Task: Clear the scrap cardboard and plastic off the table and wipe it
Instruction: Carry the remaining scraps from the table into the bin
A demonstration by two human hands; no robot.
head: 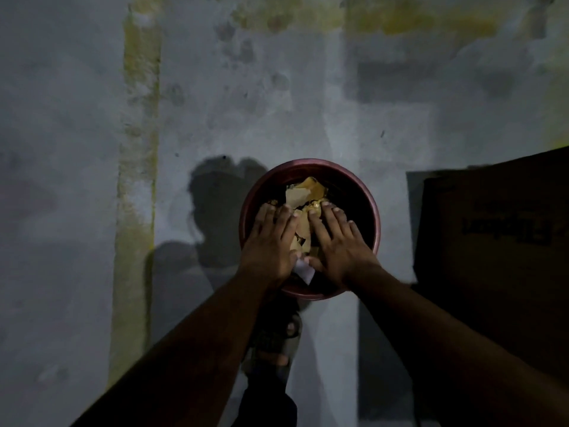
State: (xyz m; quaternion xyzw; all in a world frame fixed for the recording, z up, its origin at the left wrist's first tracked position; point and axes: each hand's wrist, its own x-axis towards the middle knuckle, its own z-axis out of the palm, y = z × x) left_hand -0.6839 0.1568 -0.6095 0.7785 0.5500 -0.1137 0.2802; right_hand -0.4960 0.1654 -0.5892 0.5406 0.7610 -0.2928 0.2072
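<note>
2 hands hang over a round dark-red bin (374, 208) that stands on the floor, and everything turns on what lies under them: the scrap cardboard (303, 192), tan torn pieces, sits inside the bin directly beneath and between the fingertips. The left hand (271, 241) and the right hand (340, 245) lie side by side, palms down, fingers straight and spread, pressing flat on the scraps rather than curling round any piece. A white scrap (305, 270), paper or plastic, I cannot tell which, pokes out between the 2 wrists at the bin's near rim. Both hands seem equally near the pile; the likely step is pushing it deeper. The bin rests on a grey concrete floor (77, 211) with a faded yellow painted stripe (135, 211) to the bin's left. A dark cardboard box (498, 241) stands just right of the bin. A sandalled foot (277, 343) shows just this side of the bin. The room is dim.
</note>
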